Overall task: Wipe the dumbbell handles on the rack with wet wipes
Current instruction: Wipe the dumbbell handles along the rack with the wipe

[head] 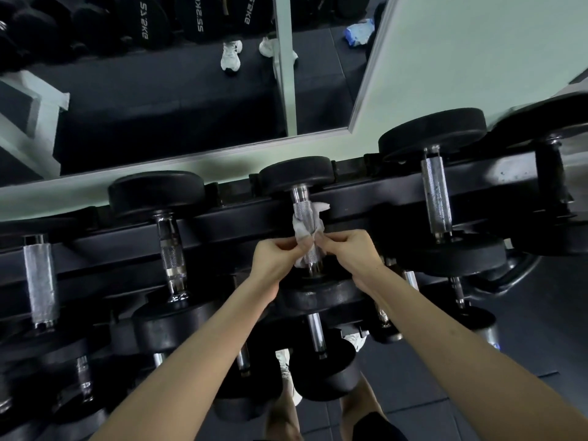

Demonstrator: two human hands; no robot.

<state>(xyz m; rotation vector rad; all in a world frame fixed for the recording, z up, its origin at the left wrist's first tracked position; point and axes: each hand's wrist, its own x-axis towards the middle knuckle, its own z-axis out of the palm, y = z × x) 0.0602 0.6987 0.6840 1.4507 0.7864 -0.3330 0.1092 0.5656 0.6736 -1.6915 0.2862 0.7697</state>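
Both hands (276, 256) (345, 249) pinching wet wipe (302, 229) looped round handle (307, 218); may tear on knurling if yanked.

Centre handle (300, 194) is boxed end to end by its far head (296, 173) and near head (321, 294) — side access only. Open room over the rack rail (241, 214) on both sides, out to the left neighbour handle (171, 249) and right neighbour handle (436, 198). Left hand (276, 256) and right hand (353, 253), pinching the wipe (302, 230), take up the near half. Mirror frame (191, 160) closes the back; lower-tier dumbbells (321, 370) sit under the forearms.
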